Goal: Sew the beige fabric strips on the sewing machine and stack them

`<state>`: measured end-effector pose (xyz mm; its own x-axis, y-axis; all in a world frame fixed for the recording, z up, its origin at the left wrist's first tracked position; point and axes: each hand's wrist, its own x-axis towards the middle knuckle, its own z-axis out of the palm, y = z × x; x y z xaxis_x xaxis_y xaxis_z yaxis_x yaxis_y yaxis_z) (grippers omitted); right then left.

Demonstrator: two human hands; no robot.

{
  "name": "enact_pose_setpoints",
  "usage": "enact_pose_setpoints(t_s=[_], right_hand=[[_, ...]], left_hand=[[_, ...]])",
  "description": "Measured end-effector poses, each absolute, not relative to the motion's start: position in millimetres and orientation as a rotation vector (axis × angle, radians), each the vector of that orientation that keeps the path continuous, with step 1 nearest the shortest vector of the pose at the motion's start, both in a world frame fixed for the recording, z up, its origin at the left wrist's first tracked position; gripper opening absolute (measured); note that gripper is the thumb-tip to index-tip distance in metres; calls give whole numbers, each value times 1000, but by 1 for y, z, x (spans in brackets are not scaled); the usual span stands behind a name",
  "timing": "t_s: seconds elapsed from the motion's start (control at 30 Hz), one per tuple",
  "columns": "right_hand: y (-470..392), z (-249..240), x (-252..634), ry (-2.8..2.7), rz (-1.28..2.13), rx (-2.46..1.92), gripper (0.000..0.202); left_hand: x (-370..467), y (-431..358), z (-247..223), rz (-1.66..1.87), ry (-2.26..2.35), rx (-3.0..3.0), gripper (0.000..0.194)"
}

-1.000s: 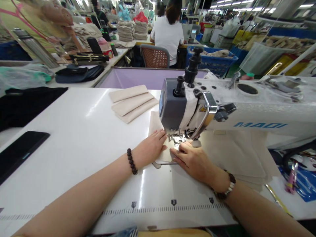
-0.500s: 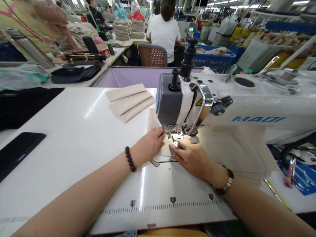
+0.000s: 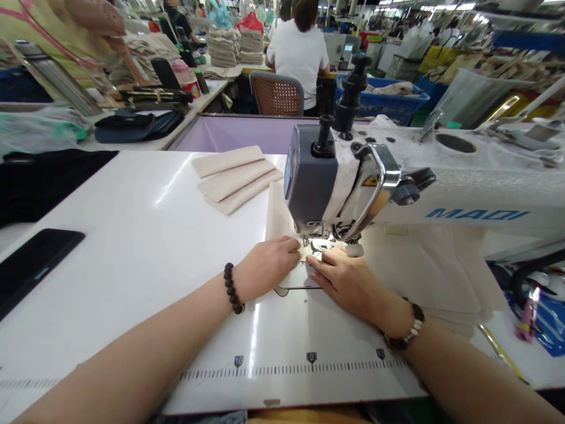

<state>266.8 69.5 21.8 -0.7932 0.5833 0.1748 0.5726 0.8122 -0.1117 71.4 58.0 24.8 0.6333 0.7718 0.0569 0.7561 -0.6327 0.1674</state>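
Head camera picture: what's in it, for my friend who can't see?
A person's left hand and right hand are close together at a beige cloth under a sewing machine. More beige pieces lie overlapping on the white table; behind, someone in white faces away.

Spanning the foreground as a glossy white sewing table [image 3: 132, 247] with a printed scale [image 3: 286, 370]. Carrying a sewing machine [image 3: 468, 191], a beige cloth [image 3: 277, 212] under its head [image 3: 309, 176], three fanned beige fabric pieces [image 3: 241, 179], layered beige panels [image 3: 424, 271] and a black phone [image 3: 33, 262].
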Motion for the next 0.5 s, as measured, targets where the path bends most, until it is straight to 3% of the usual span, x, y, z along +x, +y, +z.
enact_pose_setpoints(t_s=[0.5], right_hand=[[69,27,262,-2808,-8,-998,19]], left_hand=[[74,70,22,283,1371,2728,15]])
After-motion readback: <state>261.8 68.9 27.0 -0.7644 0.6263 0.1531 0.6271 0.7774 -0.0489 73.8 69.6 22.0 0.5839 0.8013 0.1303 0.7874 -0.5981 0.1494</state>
